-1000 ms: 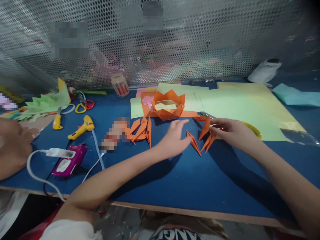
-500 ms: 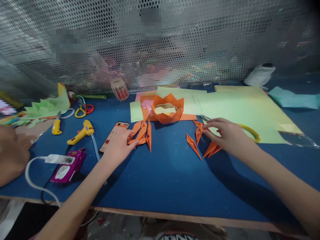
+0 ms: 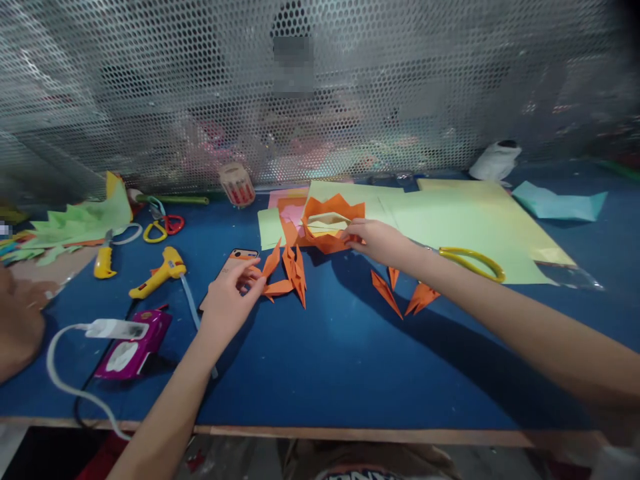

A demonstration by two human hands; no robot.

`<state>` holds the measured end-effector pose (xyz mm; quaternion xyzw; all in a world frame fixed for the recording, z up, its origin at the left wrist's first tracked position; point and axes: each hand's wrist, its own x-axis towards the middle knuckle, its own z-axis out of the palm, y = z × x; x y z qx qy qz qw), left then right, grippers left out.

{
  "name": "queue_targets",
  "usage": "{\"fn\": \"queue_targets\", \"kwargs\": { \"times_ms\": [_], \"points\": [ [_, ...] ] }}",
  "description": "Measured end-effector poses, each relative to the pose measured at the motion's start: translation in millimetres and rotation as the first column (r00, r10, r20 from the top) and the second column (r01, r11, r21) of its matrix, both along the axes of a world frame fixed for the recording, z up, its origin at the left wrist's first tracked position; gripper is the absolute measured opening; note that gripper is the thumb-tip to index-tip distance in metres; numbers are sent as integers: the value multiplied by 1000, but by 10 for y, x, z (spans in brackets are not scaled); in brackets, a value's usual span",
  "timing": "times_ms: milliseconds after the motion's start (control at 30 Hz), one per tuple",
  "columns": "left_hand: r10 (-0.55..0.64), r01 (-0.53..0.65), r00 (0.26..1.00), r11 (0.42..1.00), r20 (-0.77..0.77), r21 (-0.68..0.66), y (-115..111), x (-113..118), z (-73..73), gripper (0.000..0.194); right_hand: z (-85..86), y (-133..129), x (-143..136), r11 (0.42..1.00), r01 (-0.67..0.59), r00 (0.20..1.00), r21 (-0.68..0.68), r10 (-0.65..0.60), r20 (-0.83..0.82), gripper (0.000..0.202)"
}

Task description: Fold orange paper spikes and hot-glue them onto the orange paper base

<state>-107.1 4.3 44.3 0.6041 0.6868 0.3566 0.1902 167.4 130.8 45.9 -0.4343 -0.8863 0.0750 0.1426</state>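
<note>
My right hand [image 3: 373, 240] pinches the right side of an orange paper crown with pointed edges [image 3: 327, 245], which stands at the table's centre with pale paper visible inside it. My left hand [image 3: 233, 290] is closed, its thumb and forefinger at an orange folded paper piece [image 3: 278, 289]. Beside it lie more pointed orange paper pieces [image 3: 296, 273]. Under my right forearm sit further folded orange pieces [image 3: 385, 292], partly hidden. A phone [image 3: 225, 267] lies partly beneath my left hand.
Left are a yellow glue gun [image 3: 161, 273], a yellow cutter knife [image 3: 104, 260], scissors [image 3: 163, 227] and a purple power box [image 3: 133, 347] with a white cable. Pale green sheets [image 3: 460, 220] and yellow-handled scissors [image 3: 473, 261] lie right. Another person's hand [image 3: 20, 320] rests at the left edge.
My right hand has moved left from the orange pieces on the right to the crown. My left hand has stayed by the left pieces, which have spread slightly. The view has shifted a little.
</note>
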Motion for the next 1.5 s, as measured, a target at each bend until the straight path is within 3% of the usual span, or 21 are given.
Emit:
{"fn": "queue_targets", "kwargs": {
  "times_ms": [100,233,333,400,533,733,900,1133,1300,1500],
  "points": [
    [-6,5,980,1000,200,6,-7,-11,32,53,54,-187,-61,998,18,1000,63,-18,4,20],
    [26,-30,896,1000,444,2,-22,23,77,58,58,-819,-139,983,4,1000,185,-7,17,28],
    [27,-12,850,999,525,-31,-45,44,93,49,-22,-1318,-144,963,-68,997,260,58,45,30],
    [4,22,822,999,569,-38,-57,54,92,46,-75,-1565,-106,915,-141,990,379,125,65,31],
    [-6,43,770,998,638,-44,-70,93,96,40,-139,-1808,28,869,-172,985,464,161,63,34],
    [10,61,756,994,654,-85,-85,166,111,37,-205,-1719,197,898,-152,987,412,114,115,28],
    [22,31,756,997,654,-69,-74,159,80,37,-237,-1504,244,881,-97,989,462,32,147,25],
    [-23,107,784,989,620,-99,-67,184,73,43,-243,-1349,366,876,-19,989,483,-55,138,21],
    [-15,105,790,988,613,-110,-55,177,19,47,-230,-1254,414,885,-14,991,465,-48,121,23],
    [-44,148,804,981,593,-129,-19,158,-28,34,-143,-1207,334,914,15,999,405,-31,33,25]
  ]
}}
